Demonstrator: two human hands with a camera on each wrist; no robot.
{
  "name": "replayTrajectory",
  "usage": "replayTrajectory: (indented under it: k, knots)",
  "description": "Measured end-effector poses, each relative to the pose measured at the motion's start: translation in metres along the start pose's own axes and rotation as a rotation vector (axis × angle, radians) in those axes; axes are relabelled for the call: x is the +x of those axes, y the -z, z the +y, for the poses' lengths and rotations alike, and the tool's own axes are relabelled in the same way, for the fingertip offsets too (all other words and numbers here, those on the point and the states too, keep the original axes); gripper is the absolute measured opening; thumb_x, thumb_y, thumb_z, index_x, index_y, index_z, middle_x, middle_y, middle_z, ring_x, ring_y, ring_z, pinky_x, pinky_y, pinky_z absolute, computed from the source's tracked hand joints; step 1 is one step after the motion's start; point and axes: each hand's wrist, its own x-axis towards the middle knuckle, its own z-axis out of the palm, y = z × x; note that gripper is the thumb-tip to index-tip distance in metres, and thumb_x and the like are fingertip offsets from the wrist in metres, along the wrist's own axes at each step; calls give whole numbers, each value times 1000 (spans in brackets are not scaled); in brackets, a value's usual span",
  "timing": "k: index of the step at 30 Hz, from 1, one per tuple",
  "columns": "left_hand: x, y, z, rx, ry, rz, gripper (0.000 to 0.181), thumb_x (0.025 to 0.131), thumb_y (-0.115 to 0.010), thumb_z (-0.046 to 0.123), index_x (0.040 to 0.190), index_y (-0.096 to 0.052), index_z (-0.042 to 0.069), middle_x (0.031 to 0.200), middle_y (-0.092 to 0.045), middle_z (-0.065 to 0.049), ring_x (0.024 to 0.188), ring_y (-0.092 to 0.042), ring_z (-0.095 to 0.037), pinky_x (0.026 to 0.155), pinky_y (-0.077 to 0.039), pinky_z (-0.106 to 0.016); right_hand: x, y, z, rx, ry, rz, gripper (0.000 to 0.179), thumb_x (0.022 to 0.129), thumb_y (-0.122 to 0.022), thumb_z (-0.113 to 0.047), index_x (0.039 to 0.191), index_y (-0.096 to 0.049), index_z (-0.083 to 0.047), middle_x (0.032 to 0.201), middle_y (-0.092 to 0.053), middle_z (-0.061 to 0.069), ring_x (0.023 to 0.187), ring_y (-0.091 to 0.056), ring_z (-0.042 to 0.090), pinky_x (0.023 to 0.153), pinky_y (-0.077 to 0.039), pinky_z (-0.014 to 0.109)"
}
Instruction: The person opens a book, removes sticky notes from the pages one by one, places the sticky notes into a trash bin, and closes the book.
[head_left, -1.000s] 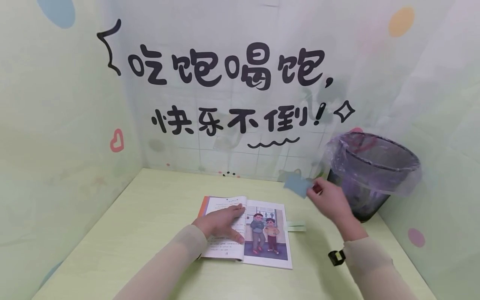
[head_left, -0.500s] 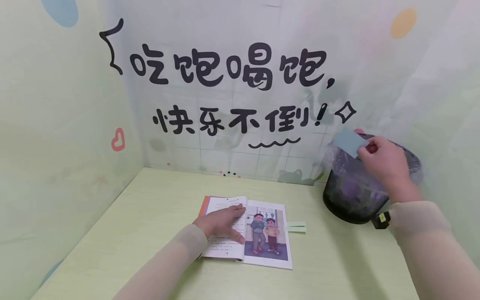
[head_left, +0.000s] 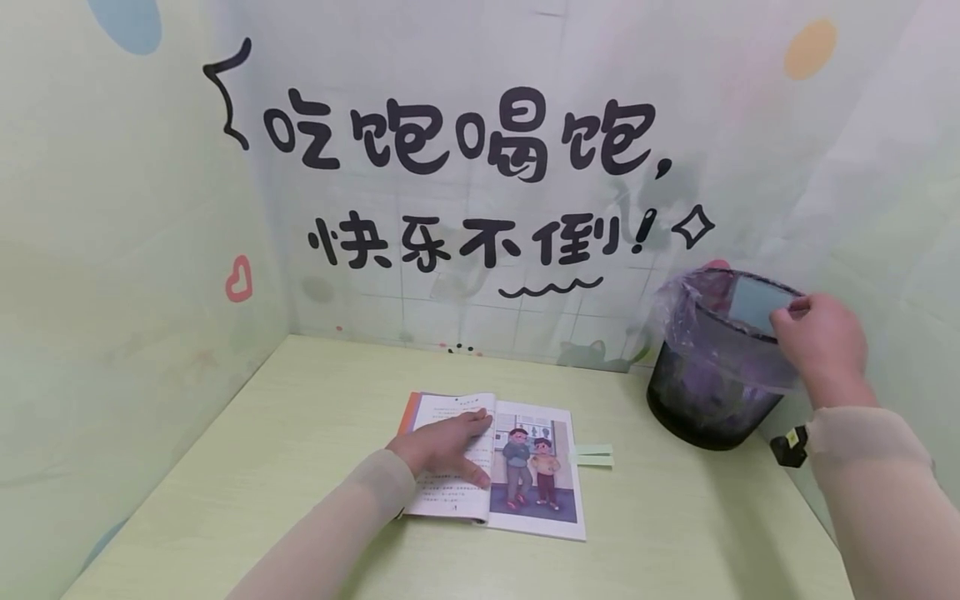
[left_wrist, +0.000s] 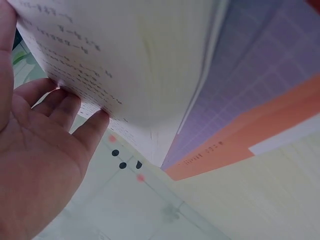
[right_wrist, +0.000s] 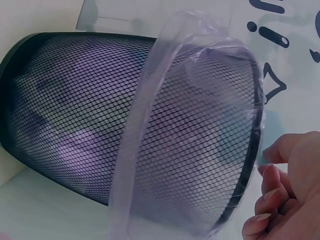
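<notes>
An open book (head_left: 534,467) lies on the table, text on its left page and a picture of two figures on its right. My left hand (head_left: 444,448) rests on the text page with fingers spread, its thumb close to the fold. In the left wrist view, the fingertips (left_wrist: 102,117) touch the printed page (left_wrist: 115,60). My right hand (head_left: 825,342) pinches a light blue piece of paper (head_left: 756,302) by one edge. This paper hangs at the mouth of a black mesh bin (head_left: 708,396); the right wrist view shows it faintly through the mesh.
A thin, clear purple-tinted bag (right_wrist: 132,145) lines the bin and folds over its rim. Pale green paper strips (head_left: 596,456) stick out from the book's right edge. Printed cloth walls (head_left: 450,50) enclose the table (head_left: 247,467) at the back and sides.
My right hand has carried the blue paper from above the table, right and upward, to the bin, then lowered it into the opening. The left hand and the book stay in place.
</notes>
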Motion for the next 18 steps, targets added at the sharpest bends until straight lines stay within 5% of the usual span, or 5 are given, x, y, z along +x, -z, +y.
replayTrajectory:
  k: [4, 18]
  knots:
    - [0, -1, 0, 1, 5, 1, 111, 84, -92, 52, 172, -36, 12, 184, -26, -7, 170, -26, -33, 138, -27, -50, 0, -2, 4, 13, -15, -17, 63, 109, -42, -35, 153, -51, 10, 144, -57, 39, 114, -60, 54, 74, -52, 51]
    - [-1, 0, 1, -22, 3, -3, 110, 85, -92, 50, 172, -37, 12, 184, -27, -7, 171, -25, -32, 139, -25, -49, -29, -46, -33, 81, 226, 62, 45, 109, -55, -30, 138, -63, 4, 111, -72, 25, 87, -67, 35, 65, -46, 37]
